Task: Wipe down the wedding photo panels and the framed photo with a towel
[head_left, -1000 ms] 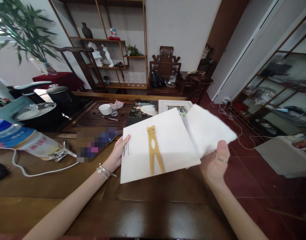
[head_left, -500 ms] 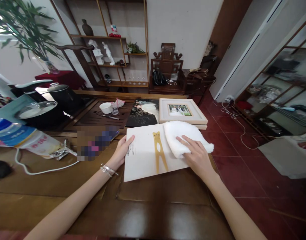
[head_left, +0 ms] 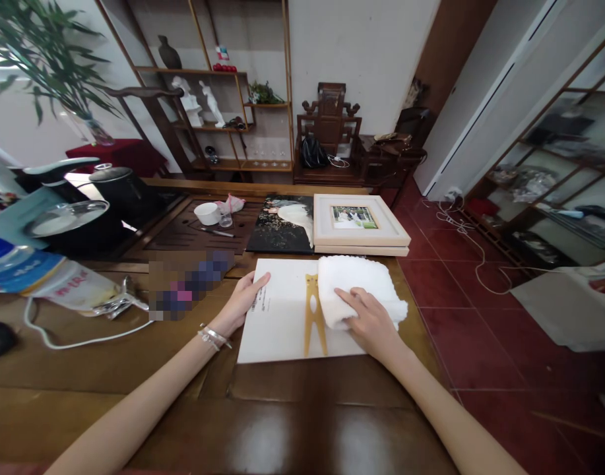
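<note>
A white photo panel (head_left: pixel 280 330) lies back side up, with small print near its left edge and a tan two-legged stand (head_left: pixel 313 316) attached to its middle. My left hand (head_left: pixel 247 300) grips the panel's left edge, thumb on top and fingers beneath. Over the panel's right part lies a white fluffy cloth (head_left: pixel 364 280), which hides that side. My right hand (head_left: pixel 374 321) is on the cloth, fingers partly curled and pressing it against the panel. Just behind the panel are a dark photo panel (head_left: pixel 277 227) with a white gown and a light-framed picture (head_left: pixel 361 232) on a stack.
On the left of the wooden table are a blue-and-white plastic package (head_left: pixel 59 274), a white cable (head_left: pixel 84 344) and dark pots (head_left: pixel 119 191). A tea tray (head_left: pixel 183 241) bears a white cup (head_left: pixel 208 213). The table's right edge drops to red floor tiles (head_left: pixel 460 284).
My right hand and the cloth have moved left and slightly toward me over the panel. The panel has turned slightly, its far edge now nearer me. My left hand keeps its hold.
</note>
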Action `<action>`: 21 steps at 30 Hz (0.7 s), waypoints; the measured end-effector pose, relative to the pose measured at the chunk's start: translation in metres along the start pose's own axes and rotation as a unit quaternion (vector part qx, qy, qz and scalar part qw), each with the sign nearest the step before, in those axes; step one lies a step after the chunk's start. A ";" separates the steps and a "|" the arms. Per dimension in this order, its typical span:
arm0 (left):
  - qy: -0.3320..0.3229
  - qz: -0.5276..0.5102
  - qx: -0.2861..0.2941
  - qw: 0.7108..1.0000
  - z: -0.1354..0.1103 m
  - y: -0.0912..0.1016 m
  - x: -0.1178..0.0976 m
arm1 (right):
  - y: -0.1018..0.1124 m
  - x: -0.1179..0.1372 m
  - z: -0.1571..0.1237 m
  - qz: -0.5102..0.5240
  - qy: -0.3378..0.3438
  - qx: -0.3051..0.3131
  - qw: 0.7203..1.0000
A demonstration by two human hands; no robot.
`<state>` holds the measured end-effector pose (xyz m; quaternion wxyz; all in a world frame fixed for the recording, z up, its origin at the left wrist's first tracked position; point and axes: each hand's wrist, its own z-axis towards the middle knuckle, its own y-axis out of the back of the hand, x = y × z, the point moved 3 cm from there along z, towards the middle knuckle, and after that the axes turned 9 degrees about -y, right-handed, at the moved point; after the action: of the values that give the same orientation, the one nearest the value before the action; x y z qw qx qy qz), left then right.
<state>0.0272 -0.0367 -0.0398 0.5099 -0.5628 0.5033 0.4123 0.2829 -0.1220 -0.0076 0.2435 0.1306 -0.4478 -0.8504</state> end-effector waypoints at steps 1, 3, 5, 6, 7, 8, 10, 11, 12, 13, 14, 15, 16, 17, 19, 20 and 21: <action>0.000 0.007 0.001 1.000 0.000 -0.001 0.000 | -0.002 0.000 0.000 0.010 -0.005 0.000 1.000; -0.003 0.023 0.000 1.000 -0.001 -0.002 -0.002 | -0.004 -0.001 0.000 0.022 -0.017 0.001 1.000; -0.009 0.039 -0.002 0.999 -0.003 -0.002 -0.004 | -0.006 -0.002 0.000 0.026 -0.030 0.002 0.999; -0.021 0.064 0.000 0.998 -0.003 -0.001 -0.006 | -0.007 -0.003 0.000 0.026 -0.035 0.003 0.999; -0.041 0.108 0.005 0.993 -0.004 0.000 -0.008 | -0.007 -0.003 0.000 0.027 -0.039 0.004 0.999; -0.066 0.170 0.010 0.983 -0.005 0.001 -0.010 | -0.008 -0.004 -0.001 0.029 -0.042 0.003 0.999; -0.123 0.321 0.018 0.939 -0.007 0.002 -0.015 | -0.009 -0.004 -0.001 0.033 -0.047 0.001 0.998; -0.152 0.387 0.021 0.909 -0.008 0.002 -0.017 | -0.009 -0.004 -0.001 0.036 -0.049 0.000 0.998; -0.179 0.437 0.022 0.881 -0.010 0.001 -0.019 | -0.010 -0.004 -0.001 0.039 -0.052 -0.002 0.998; -0.208 0.475 0.021 0.855 -0.013 0.000 -0.020 | -0.011 -0.003 -0.001 0.042 -0.055 -0.003 0.998; -0.237 0.505 0.020 0.830 -0.015 -0.002 -0.022 | -0.011 -0.003 -0.001 0.045 -0.060 -0.002 0.997; -0.263 0.530 0.018 0.806 -0.018 -0.003 -0.023 | -0.012 -0.003 -0.001 0.048 -0.065 -0.002 0.997; -0.281 0.554 0.014 0.783 -0.020 -0.004 -0.023 | -0.013 -0.004 -0.002 0.050 -0.068 0.000 0.996; -0.290 0.578 0.010 0.763 -0.022 -0.004 -0.023 | -0.014 -0.004 -0.002 0.052 -0.070 0.003 0.996; -0.289 0.619 0.007 0.731 -0.022 -0.004 -0.021 | -0.015 -0.005 -0.003 0.054 -0.073 0.009 0.996; -0.291 0.630 0.005 0.720 -0.022 -0.003 -0.019 | -0.015 -0.006 -0.003 0.053 -0.073 0.013 0.996; -0.302 0.632 0.005 0.714 -0.021 -0.002 -0.018 | -0.014 -0.007 -0.003 0.050 -0.073 0.018 0.996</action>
<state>0.0257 -0.0551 -0.0192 0.2589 0.0435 0.5628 0.7838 0.2863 -0.1133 -0.0207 0.2504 0.0502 -0.4856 -0.8360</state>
